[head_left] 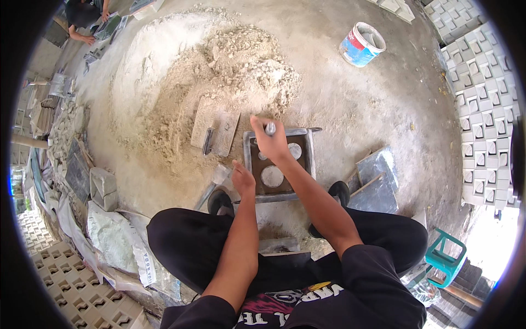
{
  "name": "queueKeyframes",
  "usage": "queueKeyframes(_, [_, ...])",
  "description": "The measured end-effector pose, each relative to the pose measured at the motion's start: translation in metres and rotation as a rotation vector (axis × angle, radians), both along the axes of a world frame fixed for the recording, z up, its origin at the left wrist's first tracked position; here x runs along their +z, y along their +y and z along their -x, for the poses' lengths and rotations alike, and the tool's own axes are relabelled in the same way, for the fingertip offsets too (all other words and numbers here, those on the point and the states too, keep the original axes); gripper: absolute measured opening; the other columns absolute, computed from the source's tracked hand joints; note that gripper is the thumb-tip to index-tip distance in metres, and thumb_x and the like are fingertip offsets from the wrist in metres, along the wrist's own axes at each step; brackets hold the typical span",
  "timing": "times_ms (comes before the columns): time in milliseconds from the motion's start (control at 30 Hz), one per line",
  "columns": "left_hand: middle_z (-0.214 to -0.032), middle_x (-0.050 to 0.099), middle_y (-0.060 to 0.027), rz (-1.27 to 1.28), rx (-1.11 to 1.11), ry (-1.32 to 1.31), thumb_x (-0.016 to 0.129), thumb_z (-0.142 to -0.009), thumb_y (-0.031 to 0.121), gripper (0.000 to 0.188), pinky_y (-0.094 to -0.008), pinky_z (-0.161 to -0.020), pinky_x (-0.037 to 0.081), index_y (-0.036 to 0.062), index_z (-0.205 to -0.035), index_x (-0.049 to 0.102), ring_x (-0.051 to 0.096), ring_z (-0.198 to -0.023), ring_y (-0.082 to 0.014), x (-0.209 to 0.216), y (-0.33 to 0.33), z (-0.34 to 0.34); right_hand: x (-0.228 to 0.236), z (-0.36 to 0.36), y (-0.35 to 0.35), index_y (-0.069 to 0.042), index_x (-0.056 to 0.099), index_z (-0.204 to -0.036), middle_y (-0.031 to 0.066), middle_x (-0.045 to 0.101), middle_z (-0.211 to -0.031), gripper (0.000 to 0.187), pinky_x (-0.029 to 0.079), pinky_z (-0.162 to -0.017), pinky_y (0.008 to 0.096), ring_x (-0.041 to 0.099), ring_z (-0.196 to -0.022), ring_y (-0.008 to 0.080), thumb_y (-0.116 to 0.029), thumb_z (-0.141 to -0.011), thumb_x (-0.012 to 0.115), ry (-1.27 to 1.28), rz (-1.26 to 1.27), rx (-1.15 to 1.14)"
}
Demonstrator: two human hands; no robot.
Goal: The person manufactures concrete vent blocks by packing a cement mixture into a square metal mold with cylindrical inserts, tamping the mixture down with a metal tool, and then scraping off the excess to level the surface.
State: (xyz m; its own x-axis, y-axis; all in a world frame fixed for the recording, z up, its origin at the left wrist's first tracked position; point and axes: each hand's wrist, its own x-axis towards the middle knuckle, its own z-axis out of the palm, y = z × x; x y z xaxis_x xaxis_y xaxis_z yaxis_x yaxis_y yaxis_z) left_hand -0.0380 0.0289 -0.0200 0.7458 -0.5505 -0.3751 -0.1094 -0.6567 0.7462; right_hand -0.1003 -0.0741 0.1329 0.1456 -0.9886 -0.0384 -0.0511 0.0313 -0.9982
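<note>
Right hand [268, 143] grips a handle [270, 129] over the mold [310, 159]; left hand [244, 179] is curled, its hold unclear. Tamping seems in hand; the next move likely calls for even pressure.

mould frame [310, 153]: floor, between and ahead of left shoe [220, 202] and right shoe [340, 192]
discs [272, 176]: inside mould frame, one near, others farther back
right hand [271, 141]: over mould frame's far part, around a tool [270, 129]
left hand [244, 178]: at mould frame's near-left edge, contact unclear
scraper [221, 174]: just left of left hand
hand float [223, 129]: left of mould frame, on near edge of sand pile [241, 60]
sand pile: beyond mould frame, spreading left
bucket [355, 54]: far right of sand pile
plates [379, 186]: right of right shoe
stool [446, 257]: right, beside knee
block stacks [482, 109]: far right, also near left
co-worker [82, 16]: far left, behind sand pile
</note>
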Motion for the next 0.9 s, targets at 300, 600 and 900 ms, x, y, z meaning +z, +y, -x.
queueKeyframes(300, [-0.106,0.060,-0.0330,-0.099,-0.024,0.032,0.015,-0.098,0.053,0.078,-0.0538,-0.093,0.039,-0.0083,-0.105,0.063,0.053,-0.105,-0.0499,0.004,0.005,-0.005,0.016,-0.001,-0.003,-0.008,0.045,-0.060,-0.0090,0.036,-0.056,0.047,0.024,-0.045,0.0266,0.029,-0.052,0.0022,-0.037,-0.096,0.056,0.000,-0.029,-0.126])
queueKeyframes(600, [-0.107,0.060,-0.0328,-0.023,-0.006,0.056,0.016,-0.098,0.055,0.079,-0.0540,-0.092,0.039,-0.0080,-0.105,0.063,0.053,-0.106,-0.0500,0.016,0.006,-0.005,0.004,0.012,0.020,-0.009,0.044,-0.058,-0.0081,0.038,-0.055,0.049,0.025,-0.046,0.0249,0.032,-0.053,0.0022,-0.039,-0.096,0.056,0.042,0.039,-0.201])
queueKeyframes(900, [-0.097,0.062,-0.0287,0.134,-0.298,-0.133,0.028,-0.099,0.043,0.057,-0.0549,-0.080,0.041,-0.0025,-0.097,0.061,0.056,-0.094,-0.0476,-0.004,0.028,-0.009,0.016,0.021,0.032,-0.004,0.045,-0.058,-0.0045,0.039,-0.053,0.051,0.029,-0.047,0.0302,0.034,-0.054,0.0058,-0.038,-0.096,0.056,0.043,0.039,-0.109])
